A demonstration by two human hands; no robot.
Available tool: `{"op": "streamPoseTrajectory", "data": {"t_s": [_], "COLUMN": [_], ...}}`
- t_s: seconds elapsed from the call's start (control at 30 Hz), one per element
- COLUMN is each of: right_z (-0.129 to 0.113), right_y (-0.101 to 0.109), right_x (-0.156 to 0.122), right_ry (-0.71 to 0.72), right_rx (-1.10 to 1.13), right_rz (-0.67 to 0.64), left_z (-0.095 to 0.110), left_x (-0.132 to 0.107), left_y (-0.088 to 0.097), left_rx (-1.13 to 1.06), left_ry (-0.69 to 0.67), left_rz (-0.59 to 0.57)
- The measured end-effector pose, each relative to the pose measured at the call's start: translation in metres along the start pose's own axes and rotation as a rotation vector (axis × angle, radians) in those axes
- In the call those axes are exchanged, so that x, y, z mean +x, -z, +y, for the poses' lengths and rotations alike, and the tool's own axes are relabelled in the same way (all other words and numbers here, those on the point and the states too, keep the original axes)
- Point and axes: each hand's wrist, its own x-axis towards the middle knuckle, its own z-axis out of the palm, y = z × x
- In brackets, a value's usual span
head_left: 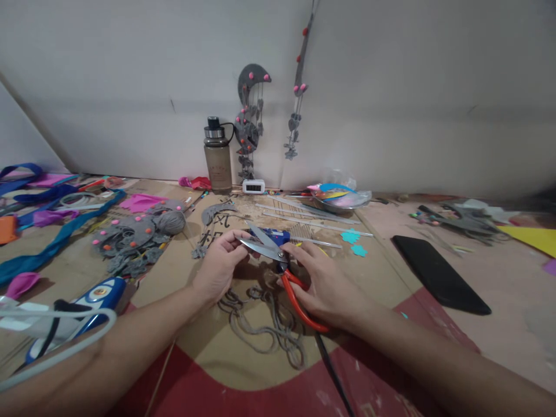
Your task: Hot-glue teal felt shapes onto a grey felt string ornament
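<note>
Right hand (324, 281) holds scissors (299, 307), blades parted; left hand (219, 263) curls narrow by their tips, grip unclear. Grey cord (276, 315) lies looped, nearer. Cutting looks unfinished; far moon hanging (260, 72) appears complete.

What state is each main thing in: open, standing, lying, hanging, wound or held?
Red-handled metal scissors: blades open, held in right hand.
Left hand: fingers curled by the blades; grip unclear.
Brown see-through bottle: upright, black-and-silver lid on.
Thin grey cord: lying in loose loops.
Grey yarn ball: wound.
Black rectangular slab: lying flat.
Small white digital clock: upright, digits unreadable.
Upper grey crescent with pink pompoms: hanging.
</note>
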Motion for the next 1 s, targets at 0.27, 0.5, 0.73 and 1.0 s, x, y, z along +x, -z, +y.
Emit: {"op": "streamPoseTrajectory", "data": {"t_s": [0.27,0.5,0.73,1.0], "right_z": [-0.0001,-0.0016,-0.0003,0.0008], "right_y": [-0.0003,0.0008,0.0001,-0.001], "right_x": [-0.0006,-0.0007,-0.0018,-0.0018], "right_ry": [-0.007,-0.016,-0.022,-0.032], "right_rx": [0.004,0.01,-0.003,0.005], "right_rz": [-0.032,-0.042,-0.064,-0.074], "left_z": [-0.0025,-0.0031,-0.0032,-0.0014], "left_x": [0.0009,0.0024,0.0027,0.0005], "left_y": [0.0035,0.0034,0.0034,0.0024], "left_rx": [-0.001,0.015,0.018,0.017], "left_ry": [0.014,0.033,0.034,0.044], "left_rz": [-0.019,-0.021,-0.014,-0.013]}}
